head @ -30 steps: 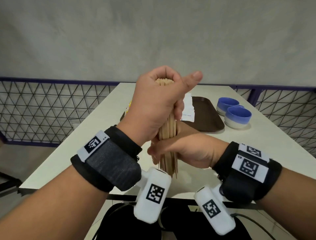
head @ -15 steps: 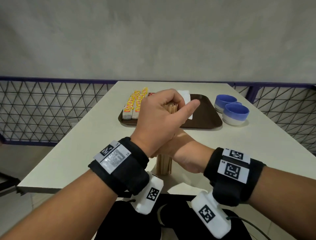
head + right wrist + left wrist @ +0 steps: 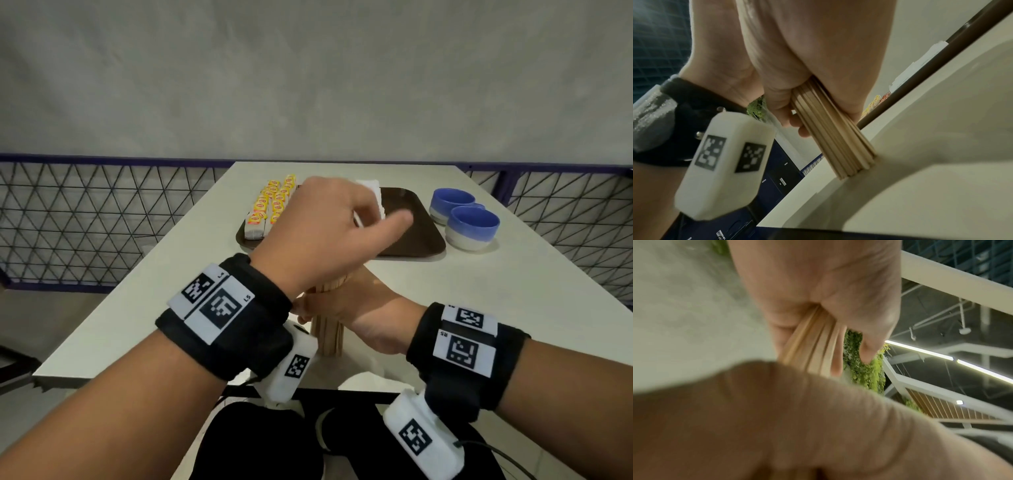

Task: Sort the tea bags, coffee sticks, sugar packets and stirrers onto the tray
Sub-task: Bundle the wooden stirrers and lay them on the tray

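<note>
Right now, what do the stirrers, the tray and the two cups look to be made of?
Stirrers: likely plain unfinished wood, pale tan, flat thin strips with a matte face. Tray: probably plastic, dark brown, moulded raised rim, slight sheen. Cups: seemingly glazed ceramic, blue upper part over a pale base.

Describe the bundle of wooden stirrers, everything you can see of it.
The stirrers are thin, flat strips of pale, plain wood, gathered in a tight bundle. It stands nearly upright, lower ends squared on the white table near its front edge, short of the brown tray. The right hand grips its middle; the left hand covers the top, fingers round it.
</note>
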Tool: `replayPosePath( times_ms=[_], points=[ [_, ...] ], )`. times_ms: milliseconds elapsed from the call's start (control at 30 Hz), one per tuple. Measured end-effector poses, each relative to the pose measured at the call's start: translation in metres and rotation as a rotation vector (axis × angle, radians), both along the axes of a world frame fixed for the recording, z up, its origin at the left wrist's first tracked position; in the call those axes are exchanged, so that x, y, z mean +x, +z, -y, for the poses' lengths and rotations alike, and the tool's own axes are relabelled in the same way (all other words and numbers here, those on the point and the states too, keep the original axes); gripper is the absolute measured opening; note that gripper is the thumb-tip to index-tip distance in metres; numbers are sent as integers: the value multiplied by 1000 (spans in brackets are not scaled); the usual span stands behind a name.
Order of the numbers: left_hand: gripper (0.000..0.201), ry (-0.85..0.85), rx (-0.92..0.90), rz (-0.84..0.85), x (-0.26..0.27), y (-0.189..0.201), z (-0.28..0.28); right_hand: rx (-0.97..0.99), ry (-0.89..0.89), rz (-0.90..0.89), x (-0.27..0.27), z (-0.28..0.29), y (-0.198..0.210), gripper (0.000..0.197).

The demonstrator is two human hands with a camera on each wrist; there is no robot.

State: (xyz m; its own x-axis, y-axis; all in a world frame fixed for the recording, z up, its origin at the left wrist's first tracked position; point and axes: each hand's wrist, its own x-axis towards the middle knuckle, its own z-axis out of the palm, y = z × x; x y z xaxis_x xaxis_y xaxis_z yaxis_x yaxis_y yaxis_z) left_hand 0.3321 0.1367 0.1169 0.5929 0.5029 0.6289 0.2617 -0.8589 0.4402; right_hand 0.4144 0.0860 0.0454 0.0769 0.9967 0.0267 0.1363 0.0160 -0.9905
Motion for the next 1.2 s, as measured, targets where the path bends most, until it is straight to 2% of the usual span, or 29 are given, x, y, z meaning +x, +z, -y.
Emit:
replayPosePath(
  times_ms=[67,133,233,300,333,400,433,500,567,667,700,767,833,933,1000,1067,1167,1200],
  points=[
    [43,55,57,-168,0,0,-3,12,4,-3,-1,0,0,46],
    [49,67,66,-172,0,-2,-7,3,10,2,-2,1,0,44],
    [45,16,-13,-24,-2,-2,-3,-4,26,49,2,3,4,28],
    [25,-124,-281,193,-5,2,-1,12,54,93,8,5,15,11],
    [19,-222,-435,316,-7,7,2,26,68,99,12,6,22,14],
    [37,-362,-645,472,-10,13,4,57,105,90,16,9,38,20],
    [43,-392,-684,485,-10,14,6,72,129,78,16,12,45,19],
    [40,-375,-700,466,-6,16,14,88,163,46,13,15,52,16],
    [29,-315,-714,510,0,15,15,68,110,7,9,16,51,22],
    [36,-240,-793,664,5,14,7,80,22,63,8,19,42,18],
    [37,-235,-840,729,5,15,4,97,9,115,8,22,39,26],
    [35,-250,-960,844,2,16,-4,141,3,242,9,29,32,55],
    [33,-232,-1047,909,1,15,-8,183,-23,371,12,34,27,64],
    [31,-175,-1090,926,4,12,-9,228,-59,578,17,34,27,53],
    [28,-150,-1121,916,6,11,-9,205,-59,646,21,34,31,41],
    [23,-144,-1151,838,5,10,-11,143,-42,627,25,35,37,36],
    [47,-171,-1179,725,-12,-3,-21,23,-58,488,41,31,42,33],
    [48,-140,-1153,685,-22,-10,-22,-24,-81,447,51,27,44,32]
  ],
)
